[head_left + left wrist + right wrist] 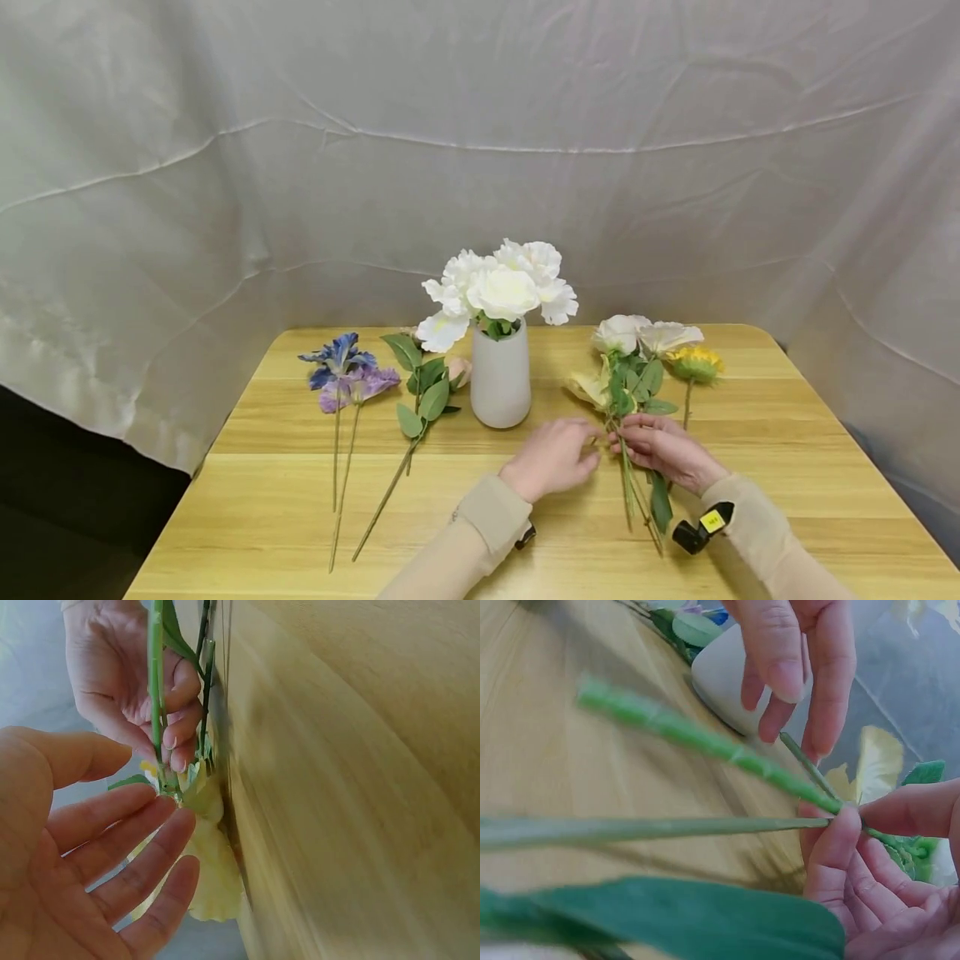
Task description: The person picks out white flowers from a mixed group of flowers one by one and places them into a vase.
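My right hand (670,452) pinches several green flower stems (727,754) between thumb and fingers, a little below their leaves. At their far end are a white rose-like flower (618,334), another white bloom (670,337) and a pale yellow flower (590,387). Just left of the stems is my left hand (555,457); in the left wrist view its fingers are spread and nearly straight, the fingertips right at the stems. A yellow sunflower (696,365) lies beside the bunch on the right. A large green leaf (697,919) hangs below the stems in the right wrist view.
A white vase (500,387) with white flowers (504,292) stands at the table's back middle. Left of it lie pink-tipped leafy stems (433,400), a purple flower (360,387) and a blue flower (341,357). A grey curtain (480,192) hangs behind the wooden table (285,517).
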Demonstrator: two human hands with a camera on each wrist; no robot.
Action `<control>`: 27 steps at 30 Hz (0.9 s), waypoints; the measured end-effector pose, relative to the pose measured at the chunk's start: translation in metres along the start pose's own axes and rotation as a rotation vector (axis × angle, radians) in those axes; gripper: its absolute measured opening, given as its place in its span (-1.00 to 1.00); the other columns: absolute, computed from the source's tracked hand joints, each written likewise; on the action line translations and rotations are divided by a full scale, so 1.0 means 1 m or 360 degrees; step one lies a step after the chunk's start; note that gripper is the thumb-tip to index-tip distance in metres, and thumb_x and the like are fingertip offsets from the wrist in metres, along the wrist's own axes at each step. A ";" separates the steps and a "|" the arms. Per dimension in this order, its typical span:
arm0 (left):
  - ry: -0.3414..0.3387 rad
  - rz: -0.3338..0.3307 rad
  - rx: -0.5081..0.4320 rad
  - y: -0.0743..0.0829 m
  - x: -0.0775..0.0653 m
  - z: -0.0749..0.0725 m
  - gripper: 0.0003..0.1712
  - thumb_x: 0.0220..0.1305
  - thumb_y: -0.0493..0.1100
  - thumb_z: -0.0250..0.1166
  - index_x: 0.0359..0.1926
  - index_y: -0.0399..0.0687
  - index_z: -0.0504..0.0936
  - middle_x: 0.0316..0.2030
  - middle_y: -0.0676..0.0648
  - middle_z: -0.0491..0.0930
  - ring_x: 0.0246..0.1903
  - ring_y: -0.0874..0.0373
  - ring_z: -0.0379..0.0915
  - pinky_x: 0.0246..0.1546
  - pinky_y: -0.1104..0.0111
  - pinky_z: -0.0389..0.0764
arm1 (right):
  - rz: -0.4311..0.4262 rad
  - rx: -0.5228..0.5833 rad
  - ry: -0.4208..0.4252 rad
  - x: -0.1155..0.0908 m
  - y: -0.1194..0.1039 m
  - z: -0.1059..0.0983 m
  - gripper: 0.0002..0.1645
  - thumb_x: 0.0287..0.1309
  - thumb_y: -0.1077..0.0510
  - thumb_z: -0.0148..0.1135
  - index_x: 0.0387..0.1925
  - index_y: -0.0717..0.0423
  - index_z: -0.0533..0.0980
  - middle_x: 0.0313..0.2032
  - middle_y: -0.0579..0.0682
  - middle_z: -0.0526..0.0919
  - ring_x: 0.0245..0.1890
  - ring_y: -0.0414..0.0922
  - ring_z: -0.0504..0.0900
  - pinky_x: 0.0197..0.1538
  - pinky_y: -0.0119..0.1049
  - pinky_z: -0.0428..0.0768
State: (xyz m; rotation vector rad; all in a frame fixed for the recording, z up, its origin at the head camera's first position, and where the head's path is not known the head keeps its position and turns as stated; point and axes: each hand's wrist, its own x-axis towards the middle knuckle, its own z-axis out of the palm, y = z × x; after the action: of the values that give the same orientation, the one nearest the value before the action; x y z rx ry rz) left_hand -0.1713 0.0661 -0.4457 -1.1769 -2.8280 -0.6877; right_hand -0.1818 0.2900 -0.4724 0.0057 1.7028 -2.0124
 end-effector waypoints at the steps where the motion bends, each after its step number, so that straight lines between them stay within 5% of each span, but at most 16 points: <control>1: 0.0002 0.0004 0.0000 0.000 0.000 0.000 -0.62 0.26 -0.09 0.21 0.10 -0.01 0.56 0.00 0.10 0.59 -0.15 0.29 0.52 -0.02 0.45 0.52 | 0.0003 -0.0023 0.0015 0.000 0.000 0.000 -0.73 0.32 0.24 0.06 -0.06 0.35 0.29 -0.23 0.03 0.67 -0.24 -0.18 0.66 -0.28 -0.52 0.60; 6: -0.0022 0.0012 -0.0013 0.001 0.002 0.002 -0.62 0.26 -0.09 0.22 0.10 0.00 0.57 -0.02 0.10 0.60 -0.41 0.39 0.41 -0.19 0.53 0.52 | -0.0016 -0.0104 0.0031 0.000 0.000 0.001 -0.74 0.31 0.21 0.08 -0.11 0.36 0.35 -0.24 0.04 0.68 -0.27 -0.18 0.65 -0.31 -0.52 0.61; 15: -0.0004 -0.0022 -0.0089 0.000 0.004 0.005 -0.59 0.26 -0.11 0.21 0.12 -0.06 0.55 0.01 0.05 0.58 -0.35 0.36 0.45 -0.16 0.53 0.53 | -0.0062 -0.0275 0.0064 -0.003 -0.001 0.002 -0.64 0.30 0.16 0.10 -0.07 0.41 0.35 -0.17 0.07 0.66 -0.24 -0.19 0.64 -0.30 -0.50 0.60; 20: 0.0171 -0.0069 -0.0214 -0.004 0.007 -0.004 -0.63 0.25 -0.19 0.19 0.08 -0.16 0.57 0.04 -0.01 0.56 -0.07 0.22 0.52 -0.01 0.47 0.52 | -0.0104 -0.0404 0.0135 -0.007 -0.001 0.002 -0.54 0.30 0.13 0.11 -0.01 0.48 0.32 -0.07 0.19 0.61 -0.13 -0.08 0.65 -0.25 -0.46 0.62; 27: 0.0496 -0.0153 -0.0388 -0.011 0.012 -0.012 -0.73 0.24 -0.31 0.18 -0.05 -0.21 0.64 -0.09 -0.06 0.63 -0.17 0.24 0.54 -0.20 0.61 0.54 | -0.0105 -0.0578 0.0237 -0.009 -0.003 0.007 -0.55 0.27 0.10 0.15 -0.04 0.44 0.35 -0.10 0.23 0.55 -0.22 -0.13 0.62 -0.24 -0.40 0.63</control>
State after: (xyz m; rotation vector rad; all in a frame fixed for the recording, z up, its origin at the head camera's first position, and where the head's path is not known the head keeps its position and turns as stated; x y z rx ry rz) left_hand -0.1896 0.0622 -0.4371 -0.8665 -2.6052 -1.1382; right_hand -0.1733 0.2873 -0.4650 -0.0252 2.1674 -1.7567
